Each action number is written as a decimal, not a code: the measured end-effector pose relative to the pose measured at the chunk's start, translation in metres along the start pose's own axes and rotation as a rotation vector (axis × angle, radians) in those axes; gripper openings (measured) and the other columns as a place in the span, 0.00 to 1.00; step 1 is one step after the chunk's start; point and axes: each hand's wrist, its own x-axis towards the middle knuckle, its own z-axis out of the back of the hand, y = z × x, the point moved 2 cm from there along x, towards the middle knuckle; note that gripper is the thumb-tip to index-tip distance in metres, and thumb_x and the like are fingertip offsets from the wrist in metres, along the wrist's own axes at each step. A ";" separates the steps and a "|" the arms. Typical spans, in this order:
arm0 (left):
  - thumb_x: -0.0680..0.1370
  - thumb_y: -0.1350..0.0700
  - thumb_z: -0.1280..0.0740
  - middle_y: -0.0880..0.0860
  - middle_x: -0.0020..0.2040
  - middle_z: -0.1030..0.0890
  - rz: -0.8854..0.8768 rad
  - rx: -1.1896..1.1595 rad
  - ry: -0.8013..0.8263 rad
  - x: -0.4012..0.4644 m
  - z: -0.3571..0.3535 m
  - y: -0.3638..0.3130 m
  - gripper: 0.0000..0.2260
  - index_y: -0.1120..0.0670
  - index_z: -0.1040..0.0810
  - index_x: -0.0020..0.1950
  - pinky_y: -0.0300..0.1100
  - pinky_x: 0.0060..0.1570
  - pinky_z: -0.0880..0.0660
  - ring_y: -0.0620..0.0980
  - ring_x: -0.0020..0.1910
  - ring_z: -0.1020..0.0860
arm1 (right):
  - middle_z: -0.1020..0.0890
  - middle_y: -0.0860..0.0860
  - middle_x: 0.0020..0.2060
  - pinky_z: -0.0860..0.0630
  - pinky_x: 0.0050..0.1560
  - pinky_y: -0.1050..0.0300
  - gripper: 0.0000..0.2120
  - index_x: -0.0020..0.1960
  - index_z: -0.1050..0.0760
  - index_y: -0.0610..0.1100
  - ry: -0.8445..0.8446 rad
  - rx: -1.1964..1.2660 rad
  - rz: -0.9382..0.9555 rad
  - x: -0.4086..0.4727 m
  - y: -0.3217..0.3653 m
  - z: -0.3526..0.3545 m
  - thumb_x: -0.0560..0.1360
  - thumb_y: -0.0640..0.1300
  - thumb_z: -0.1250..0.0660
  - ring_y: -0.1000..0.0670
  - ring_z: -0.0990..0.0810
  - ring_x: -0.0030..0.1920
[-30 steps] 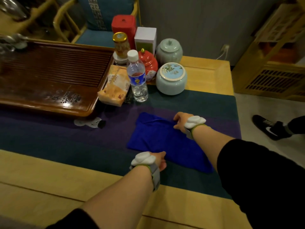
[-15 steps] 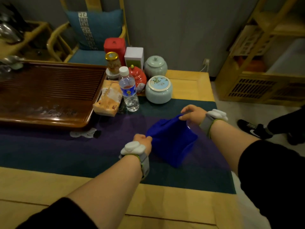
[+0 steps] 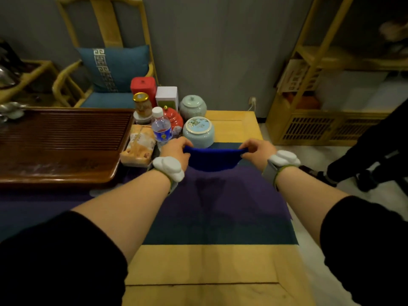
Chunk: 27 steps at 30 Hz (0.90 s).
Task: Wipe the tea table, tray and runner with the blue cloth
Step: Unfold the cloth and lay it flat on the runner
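Since half a second ago the deep-blue cloth (image 3: 212, 159) has gone from a bunched, half-lifted heap to a band stretched between the two hands, raised off the striped purple-and-teal fabric runner (image 3: 231, 202) and carried toward the far end of the pale wooden bench (image 3: 198, 266). Each grip is closed on the cloth: the left hand (image 3: 176, 151) pinches its left top corner, the right hand (image 3: 257, 150) pinches the right one, fingers curled over the edge, and the cloth sags between them just in front of the pale celadon lidded jar with a painted lid (image 3: 198, 131). This looks like the readying step, opening or refolding the cloth before any wiping. Next it would need laying flat or folding to a pad, then pressing down on a surface, the runner below being nearest; the dark carved wooden tea tray (image 3: 59, 142) lies to the left. Care is needed near the jar and the clear plastic water bottle (image 3: 161, 128), both close to the left hand.
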 end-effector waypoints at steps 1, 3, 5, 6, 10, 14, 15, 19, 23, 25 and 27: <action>0.73 0.64 0.34 0.54 0.52 0.21 -0.027 0.020 0.031 -0.009 -0.003 0.002 0.11 0.53 0.22 0.54 0.41 0.51 0.28 0.54 0.52 0.23 | 0.22 0.53 0.34 0.29 0.41 0.58 0.12 0.38 0.24 0.54 0.026 -0.055 0.006 -0.011 -0.003 -0.003 0.71 0.36 0.29 0.50 0.24 0.38; 0.73 0.62 0.33 0.54 0.52 0.22 -0.042 0.064 0.098 -0.029 -0.012 0.014 0.09 0.53 0.20 0.52 0.40 0.51 0.29 0.53 0.51 0.23 | 0.21 0.49 0.37 0.27 0.43 0.56 0.11 0.38 0.24 0.53 0.099 -0.172 0.000 -0.033 -0.013 -0.012 0.69 0.38 0.27 0.48 0.23 0.41; 0.73 0.60 0.30 0.53 0.53 0.25 -0.056 0.104 0.166 -0.052 -0.025 0.029 0.07 0.53 0.19 0.50 0.38 0.51 0.31 0.52 0.51 0.24 | 0.20 0.48 0.45 0.25 0.52 0.53 0.10 0.39 0.22 0.50 0.202 -0.165 -0.074 -0.057 -0.028 -0.025 0.68 0.36 0.26 0.47 0.22 0.48; 0.72 0.59 0.29 0.53 0.54 0.25 -0.056 0.116 0.211 -0.060 -0.032 0.035 0.07 0.53 0.18 0.49 0.37 0.52 0.32 0.52 0.53 0.25 | 0.19 0.48 0.48 0.25 0.56 0.52 0.10 0.40 0.22 0.49 0.265 -0.113 -0.119 -0.065 -0.034 -0.030 0.68 0.35 0.26 0.48 0.21 0.51; 0.73 0.59 0.29 0.52 0.56 0.21 0.047 0.079 0.492 -0.100 -0.065 0.063 0.07 0.53 0.19 0.50 0.37 0.55 0.30 0.50 0.56 0.23 | 0.20 0.51 0.44 0.29 0.50 0.58 0.09 0.43 0.21 0.47 0.467 -0.104 -0.224 -0.101 -0.063 -0.058 0.69 0.35 0.27 0.50 0.22 0.48; 0.74 0.58 0.30 0.51 0.50 0.20 0.133 -0.011 0.543 -0.114 -0.081 0.081 0.06 0.52 0.22 0.50 0.35 0.45 0.31 0.48 0.47 0.24 | 0.22 0.52 0.40 0.31 0.47 0.61 0.08 0.46 0.22 0.46 0.459 -0.017 -0.274 -0.108 -0.083 -0.075 0.70 0.36 0.27 0.52 0.24 0.46; 0.75 0.57 0.31 0.51 0.48 0.20 0.150 -0.029 0.530 -0.111 -0.083 0.083 0.06 0.52 0.22 0.51 0.36 0.45 0.31 0.47 0.45 0.24 | 0.21 0.51 0.41 0.30 0.46 0.61 0.09 0.47 0.22 0.45 0.417 0.006 -0.288 -0.105 -0.086 -0.076 0.70 0.36 0.27 0.52 0.24 0.45; 0.75 0.57 0.31 0.48 0.42 0.23 0.277 -0.154 0.445 -0.088 -0.093 0.087 0.05 0.52 0.24 0.50 0.36 0.41 0.31 0.46 0.42 0.25 | 0.21 0.52 0.39 0.25 0.47 0.56 0.07 0.44 0.24 0.49 0.317 0.064 -0.373 -0.080 -0.096 -0.081 0.72 0.39 0.28 0.49 0.22 0.46; 0.76 0.58 0.32 0.49 0.43 0.22 0.419 -0.291 0.429 -0.063 -0.108 0.093 0.05 0.49 0.26 0.46 0.46 0.48 0.23 0.51 0.45 0.22 | 0.21 0.50 0.44 0.22 0.53 0.50 0.07 0.46 0.25 0.50 0.270 0.081 -0.425 -0.052 -0.104 -0.087 0.72 0.41 0.29 0.47 0.21 0.49; 0.75 0.58 0.32 0.49 0.43 0.22 0.484 -0.316 0.430 -0.055 -0.114 0.096 0.07 0.48 0.27 0.44 0.49 0.53 0.23 0.52 0.47 0.22 | 0.21 0.50 0.46 0.22 0.53 0.50 0.08 0.45 0.26 0.52 0.268 0.074 -0.431 -0.043 -0.107 -0.092 0.72 0.42 0.29 0.48 0.21 0.49; 0.75 0.59 0.32 0.49 0.43 0.22 0.530 -0.323 0.435 -0.048 -0.121 0.101 0.08 0.47 0.28 0.42 0.51 0.55 0.23 0.53 0.48 0.22 | 0.21 0.52 0.46 0.23 0.50 0.53 0.08 0.44 0.27 0.54 0.273 0.040 -0.432 -0.034 -0.113 -0.098 0.72 0.44 0.29 0.50 0.22 0.47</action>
